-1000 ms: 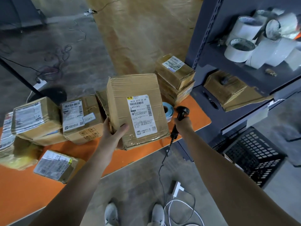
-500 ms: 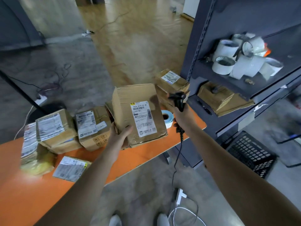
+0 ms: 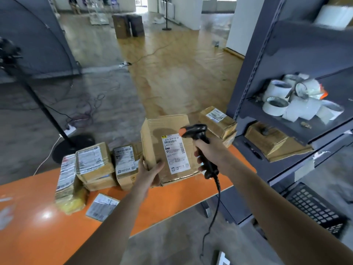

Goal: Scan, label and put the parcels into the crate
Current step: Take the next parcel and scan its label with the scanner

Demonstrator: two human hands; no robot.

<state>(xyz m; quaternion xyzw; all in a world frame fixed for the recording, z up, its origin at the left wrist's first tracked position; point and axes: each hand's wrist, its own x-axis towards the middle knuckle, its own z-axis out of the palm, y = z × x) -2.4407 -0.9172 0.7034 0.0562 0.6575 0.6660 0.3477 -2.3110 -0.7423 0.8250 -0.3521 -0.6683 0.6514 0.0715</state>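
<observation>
We are gripping the parcel [image 3: 152, 142] by its seven-o'clock corner in our left hand [image 3: 148, 173] over the counter [image 3: 38, 226]; our right hand [image 3: 207, 153] is clutching the scanner [image 3: 196, 131] at two o'clock of the label [image 3: 174, 152].

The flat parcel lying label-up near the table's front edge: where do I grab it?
Pinch the flat parcel by its near edge, coming from the front. It lies thin and flat on the orange table, so a top grasp probably finds no sides; boxes stand behind it.
</observation>
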